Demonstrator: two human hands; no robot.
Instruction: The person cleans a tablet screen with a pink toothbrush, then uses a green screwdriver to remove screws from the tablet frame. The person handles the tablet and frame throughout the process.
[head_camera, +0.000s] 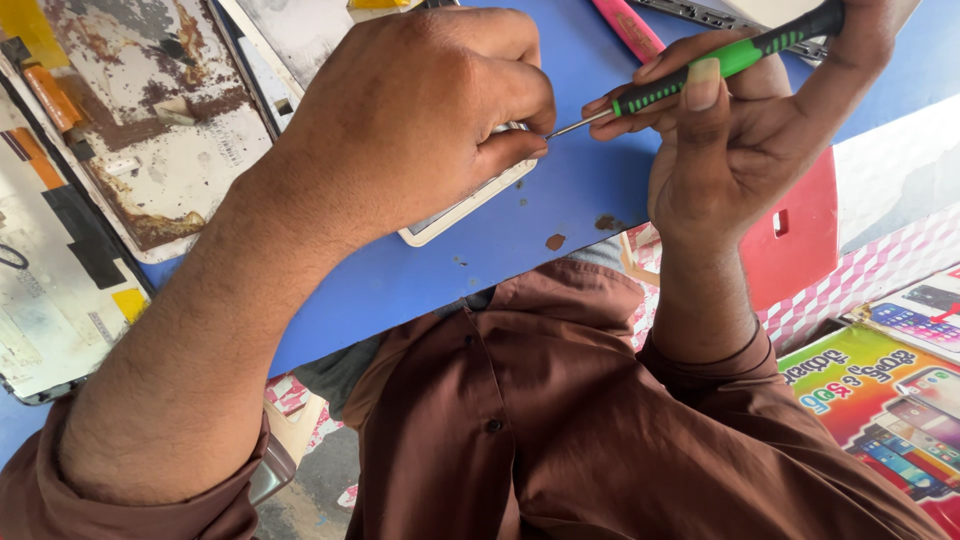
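— Where's the screwdriver (725, 62)?
— I see my right hand (740, 140) gripping it at one o'clock, tip toward the white device (462, 208) under my left hand (410, 120), fingers closed on it.
— Its look?
— Green-and-black handle, thin metal shaft, above the blue surface (560, 200).

at lower right we see a colourful printed poster (880, 400) with pictures of phones on green, yellow and red. at left on the blue counter (560, 200) lie worn detached screen panels (150, 120), whitish with rusty-brown patches.
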